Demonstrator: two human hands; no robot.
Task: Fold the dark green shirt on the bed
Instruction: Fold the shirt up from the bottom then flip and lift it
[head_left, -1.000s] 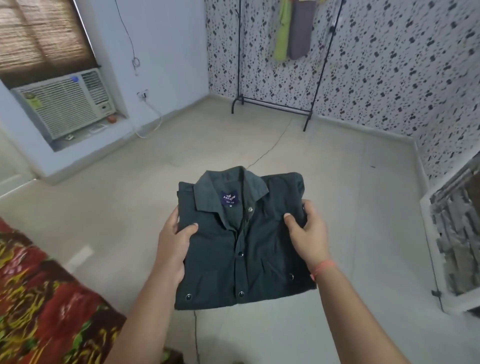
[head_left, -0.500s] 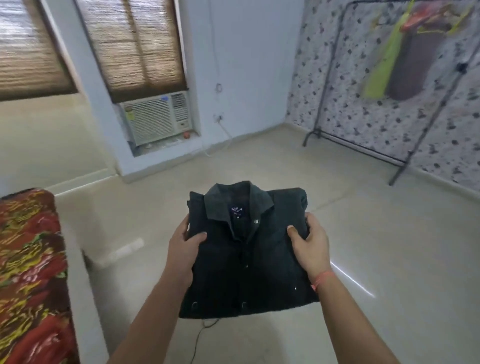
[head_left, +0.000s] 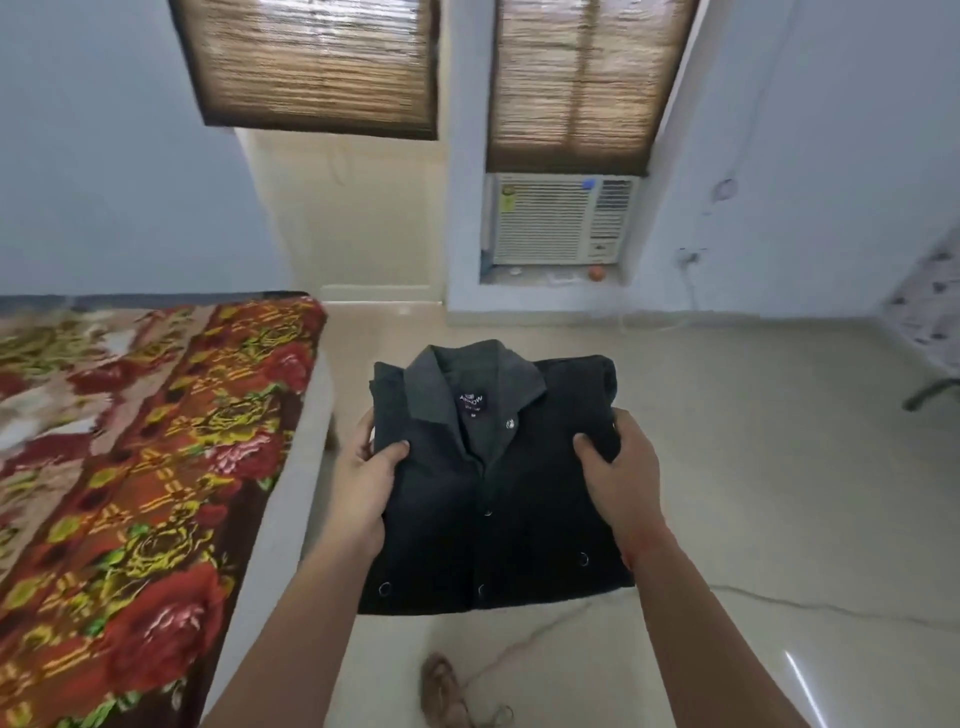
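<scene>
The dark green shirt (head_left: 493, 509) is folded into a neat rectangle, collar and label facing up, buttons down its middle. It is held flat in the air above the floor, to the right of the bed (head_left: 130, 467). My left hand (head_left: 363, 488) grips its left edge with the thumb on top. My right hand (head_left: 621, 478) grips its right edge the same way. The fingers of both hands are hidden under the cloth.
The bed with a red and yellow floral cover fills the left side. A window air conditioner (head_left: 561, 221) sits in the far wall under bamboo blinds (head_left: 582, 78). A cable (head_left: 779, 603) and a brown rope bundle (head_left: 441, 691) lie on the floor below the shirt.
The view has swung left while both hands keep the folded shirt. The bed now fills the left side and the clothes rack has left the view.
</scene>
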